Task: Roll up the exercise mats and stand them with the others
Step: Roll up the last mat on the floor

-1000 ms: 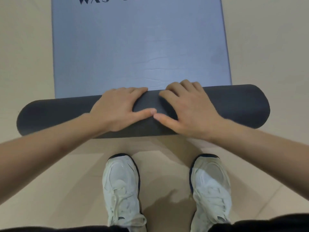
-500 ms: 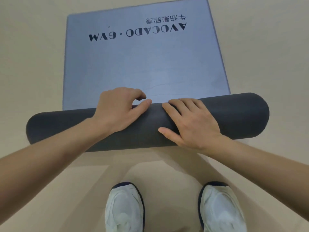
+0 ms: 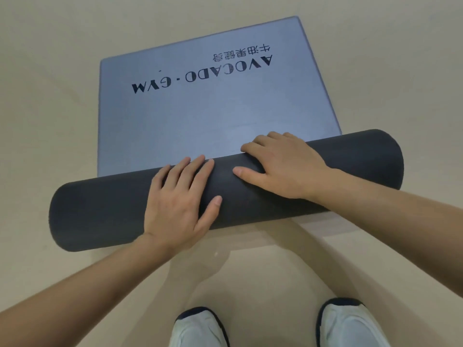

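A blue-grey exercise mat (image 3: 208, 116) printed with "AVOCADO · GYM" lies flat on the floor ahead of me. Its near part is wound into a thick dark grey roll (image 3: 105, 216) that lies crosswise. My left hand (image 3: 179, 201) presses flat on top of the roll with straight fingers that reach its far edge. Just to the right, my right hand (image 3: 283, 166) rests on the roll with its fingers bent over the far side, where the roll meets the flat mat. The other mats are out of sight.
Beige floor (image 3: 50, 96) surrounds the mat on every side. My two white shoes (image 3: 200, 329) (image 3: 350, 324) stand at the bottom edge, a short way behind the roll.
The roll has travelled forward over the flat mat, away from my feet. My hands shifted on it, the left now flat, the right further over the far side. The mat's far end and print came into view.
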Action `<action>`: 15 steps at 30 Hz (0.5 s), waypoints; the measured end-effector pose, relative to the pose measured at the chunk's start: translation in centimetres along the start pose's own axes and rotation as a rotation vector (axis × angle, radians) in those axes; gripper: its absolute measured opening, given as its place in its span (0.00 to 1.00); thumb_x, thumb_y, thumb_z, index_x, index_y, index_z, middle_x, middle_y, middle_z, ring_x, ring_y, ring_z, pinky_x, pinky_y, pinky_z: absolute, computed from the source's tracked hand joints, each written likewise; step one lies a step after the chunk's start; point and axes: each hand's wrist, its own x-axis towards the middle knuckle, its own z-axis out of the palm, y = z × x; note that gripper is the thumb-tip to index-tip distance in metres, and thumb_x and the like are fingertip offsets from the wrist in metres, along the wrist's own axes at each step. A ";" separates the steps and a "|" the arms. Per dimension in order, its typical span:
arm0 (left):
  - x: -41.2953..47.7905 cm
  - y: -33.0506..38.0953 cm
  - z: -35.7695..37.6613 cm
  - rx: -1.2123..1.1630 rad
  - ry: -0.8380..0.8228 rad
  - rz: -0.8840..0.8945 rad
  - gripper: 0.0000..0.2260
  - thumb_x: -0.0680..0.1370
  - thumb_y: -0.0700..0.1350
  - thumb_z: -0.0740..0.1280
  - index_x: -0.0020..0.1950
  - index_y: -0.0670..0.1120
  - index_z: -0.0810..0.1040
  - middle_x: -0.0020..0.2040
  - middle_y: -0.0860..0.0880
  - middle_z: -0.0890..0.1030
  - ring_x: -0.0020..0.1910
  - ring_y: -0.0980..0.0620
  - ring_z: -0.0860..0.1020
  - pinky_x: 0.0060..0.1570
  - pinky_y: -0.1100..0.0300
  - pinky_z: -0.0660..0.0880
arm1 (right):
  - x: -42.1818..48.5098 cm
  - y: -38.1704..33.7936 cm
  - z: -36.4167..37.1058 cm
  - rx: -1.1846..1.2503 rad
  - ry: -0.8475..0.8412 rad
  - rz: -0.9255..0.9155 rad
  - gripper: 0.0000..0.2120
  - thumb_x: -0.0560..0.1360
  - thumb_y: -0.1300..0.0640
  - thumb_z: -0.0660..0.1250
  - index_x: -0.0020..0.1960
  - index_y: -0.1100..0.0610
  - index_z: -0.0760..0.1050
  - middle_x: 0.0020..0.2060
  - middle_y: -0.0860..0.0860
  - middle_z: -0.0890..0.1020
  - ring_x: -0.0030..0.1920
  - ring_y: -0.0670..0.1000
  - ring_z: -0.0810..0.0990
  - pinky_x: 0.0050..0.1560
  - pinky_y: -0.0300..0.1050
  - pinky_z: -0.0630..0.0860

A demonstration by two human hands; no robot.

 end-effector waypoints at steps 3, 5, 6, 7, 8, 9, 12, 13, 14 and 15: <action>2.1 -0.9 -0.7 -0.061 -0.038 -0.016 0.27 0.83 0.61 0.53 0.76 0.47 0.72 0.73 0.48 0.76 0.71 0.45 0.75 0.71 0.47 0.66 | 0.4 -0.4 0.2 -0.068 0.213 0.027 0.30 0.81 0.34 0.50 0.64 0.55 0.77 0.60 0.54 0.81 0.57 0.59 0.78 0.60 0.56 0.71; 3.7 -1.6 -1.3 -0.124 -0.088 -0.040 0.27 0.82 0.62 0.52 0.75 0.51 0.72 0.71 0.51 0.78 0.68 0.47 0.76 0.69 0.50 0.66 | -0.2 -1.0 0.5 -0.031 0.357 0.021 0.26 0.81 0.38 0.57 0.61 0.58 0.79 0.59 0.56 0.82 0.56 0.61 0.79 0.59 0.58 0.72; 4.6 -2.0 -1.6 -0.163 -0.130 -0.061 0.27 0.82 0.63 0.51 0.75 0.53 0.72 0.70 0.53 0.78 0.67 0.48 0.76 0.67 0.51 0.66 | -0.6 -1.3 0.8 -0.017 0.415 0.019 0.25 0.81 0.39 0.60 0.61 0.59 0.80 0.59 0.57 0.82 0.56 0.62 0.80 0.60 0.59 0.72; 5.6 -2.3 -1.8 -0.196 -0.178 -0.081 0.28 0.81 0.64 0.50 0.76 0.54 0.71 0.70 0.54 0.78 0.67 0.49 0.76 0.66 0.51 0.67 | -1.1 -1.4 1.1 -0.018 0.455 0.018 0.24 0.80 0.40 0.62 0.62 0.60 0.80 0.60 0.58 0.82 0.57 0.62 0.80 0.61 0.60 0.72; 6.5 -2.7 -2.0 -0.221 -0.227 -0.097 0.28 0.81 0.66 0.49 0.76 0.56 0.71 0.70 0.55 0.78 0.67 0.49 0.75 0.65 0.50 0.67 | -1.7 -1.5 1.6 -0.028 0.483 0.024 0.24 0.80 0.41 0.63 0.62 0.60 0.80 0.61 0.58 0.82 0.59 0.62 0.80 0.62 0.60 0.72; 7.5 -3.2 -2.1 -0.250 -0.273 -0.115 0.29 0.80 0.67 0.49 0.76 0.57 0.70 0.70 0.56 0.78 0.68 0.50 0.75 0.64 0.50 0.68 | -2.2 -1.3 2.1 -0.042 0.495 0.036 0.24 0.80 0.41 0.64 0.63 0.60 0.80 0.62 0.59 0.82 0.61 0.63 0.80 0.64 0.61 0.72; 10.4 -4.8 -2.0 -0.362 -0.427 -0.192 0.31 0.76 0.71 0.48 0.73 0.62 0.73 0.69 0.58 0.78 0.67 0.50 0.76 0.62 0.51 0.70 | -2.8 -0.3 3.4 -0.085 0.454 0.103 0.28 0.82 0.38 0.60 0.68 0.60 0.78 0.67 0.61 0.80 0.67 0.64 0.77 0.69 0.64 0.69; 11.3 -5.1 -2.1 -0.406 -0.450 -0.212 0.31 0.74 0.73 0.48 0.70 0.63 0.75 0.67 0.58 0.80 0.65 0.51 0.77 0.62 0.50 0.72 | -2.7 0.1 3.6 -0.096 0.422 0.115 0.30 0.83 0.37 0.58 0.70 0.60 0.76 0.68 0.61 0.79 0.69 0.64 0.76 0.71 0.65 0.68; 12.0 -5.4 -2.1 -0.437 -0.448 -0.227 0.31 0.73 0.74 0.49 0.66 0.62 0.78 0.64 0.58 0.81 0.62 0.51 0.78 0.62 0.49 0.73 | -2.2 0.6 3.7 -0.106 0.389 0.116 0.31 0.83 0.36 0.55 0.72 0.59 0.75 0.69 0.61 0.78 0.70 0.63 0.75 0.73 0.65 0.66; 12.7 -5.6 -2.1 -0.435 -0.424 -0.232 0.28 0.74 0.73 0.52 0.63 0.61 0.80 0.61 0.59 0.82 0.60 0.51 0.79 0.61 0.49 0.74 | -1.6 1.1 3.5 -0.111 0.353 0.113 0.32 0.83 0.35 0.54 0.72 0.59 0.74 0.69 0.61 0.78 0.71 0.63 0.75 0.74 0.65 0.65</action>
